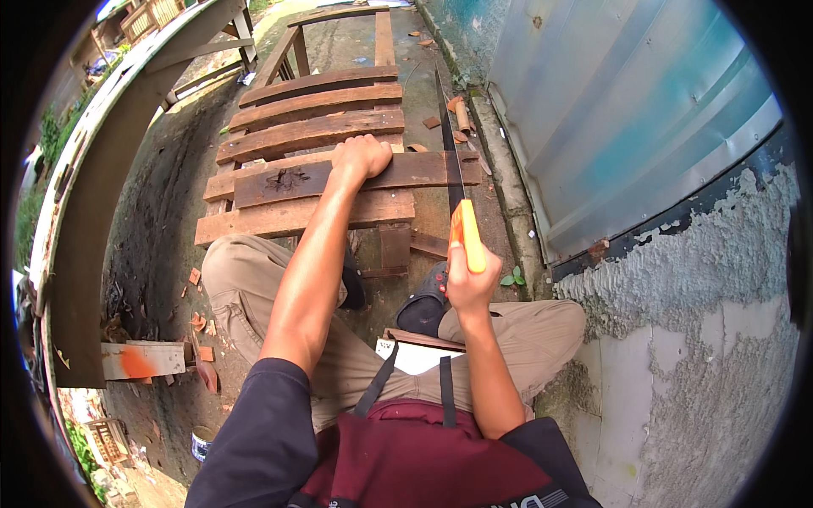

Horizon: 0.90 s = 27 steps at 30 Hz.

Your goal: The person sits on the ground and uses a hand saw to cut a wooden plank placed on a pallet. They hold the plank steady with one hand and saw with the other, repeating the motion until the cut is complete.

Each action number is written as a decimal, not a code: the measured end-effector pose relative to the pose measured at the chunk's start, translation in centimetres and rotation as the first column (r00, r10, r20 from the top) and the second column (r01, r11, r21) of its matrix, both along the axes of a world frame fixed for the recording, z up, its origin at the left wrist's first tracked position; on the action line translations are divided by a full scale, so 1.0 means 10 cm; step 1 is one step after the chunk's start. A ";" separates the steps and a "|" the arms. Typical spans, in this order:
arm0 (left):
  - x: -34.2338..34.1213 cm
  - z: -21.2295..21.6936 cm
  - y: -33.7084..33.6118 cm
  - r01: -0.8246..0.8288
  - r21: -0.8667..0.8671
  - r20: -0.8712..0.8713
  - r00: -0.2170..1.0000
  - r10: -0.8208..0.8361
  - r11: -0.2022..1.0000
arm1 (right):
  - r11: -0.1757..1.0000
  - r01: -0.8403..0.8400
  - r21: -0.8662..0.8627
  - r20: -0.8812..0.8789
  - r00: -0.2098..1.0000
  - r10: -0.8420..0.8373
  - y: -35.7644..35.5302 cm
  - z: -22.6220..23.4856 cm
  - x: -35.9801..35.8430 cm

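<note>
My right hand (471,275) is wrapped round the yellow and orange handle of a hand saw (452,140). The long dark blade points away from me and crosses the right end of a dark brown wooden plank (309,180). My left hand (362,157) is closed in a fist and presses down on the plank's top, left of the blade. Its fingertips are mostly hidden, curled toward the far edge. Beneath, the plank rests across a slatted wooden frame (313,125), its right end sticking out past the slats.
To the right stand a corrugated metal sheet (627,110) and a rough plastered wall (711,356). A long wooden structure (102,203) runs along the left. Wood offcuts (206,353) and a small can (201,444) lie on the ground. My shoe (421,309) is just below the frame.
</note>
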<state>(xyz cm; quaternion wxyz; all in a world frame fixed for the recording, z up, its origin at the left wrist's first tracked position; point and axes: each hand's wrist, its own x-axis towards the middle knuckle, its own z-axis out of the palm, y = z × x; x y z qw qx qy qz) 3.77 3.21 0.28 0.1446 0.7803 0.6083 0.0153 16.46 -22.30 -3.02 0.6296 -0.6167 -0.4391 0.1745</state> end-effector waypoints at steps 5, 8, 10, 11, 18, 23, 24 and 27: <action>-0.03 0.00 -0.03 0.020 -0.024 -0.013 1.000 -0.021 0.999 | 1.000 -0.019 0.003 0.016 1.000 0.019 -0.27 -0.21 -0.09; -0.01 0.00 -0.05 0.013 -0.029 -0.010 1.000 -0.013 0.999 | 0.991 -0.065 -0.118 0.104 0.992 0.077 -1.21 -0.57 -0.15; 0.00 0.01 -0.07 -0.016 -0.025 -0.015 1.000 0.016 1.000 | 0.996 -0.043 -0.082 0.118 0.992 0.052 -1.62 -0.66 -0.21; -0.05 -0.05 -0.05 -0.036 0.022 -0.011 0.999 0.036 0.999 | 0.998 -0.046 -0.042 0.140 0.989 0.052 -1.66 -0.65 -0.20; 0.03 0.01 0.03 0.008 -0.035 -0.019 1.000 -0.008 0.999 | 0.998 0.037 0.041 -0.003 0.999 -0.037 0.08 -0.17 0.02; -0.04 0.02 -0.03 0.021 -0.022 -0.029 0.999 -0.022 1.000 | 0.999 -0.019 0.039 0.088 0.996 0.016 -0.27 -0.52 -0.04; -0.06 0.00 -0.01 0.023 -0.024 -0.024 0.999 -0.024 0.999 | 0.998 -0.055 0.000 0.120 0.991 0.055 -0.55 -0.61 -0.06; -0.03 0.03 -0.05 0.032 -0.058 -0.046 0.998 -0.035 0.998 | 0.992 -0.091 -0.089 0.190 0.976 0.107 -1.46 -0.88 -0.07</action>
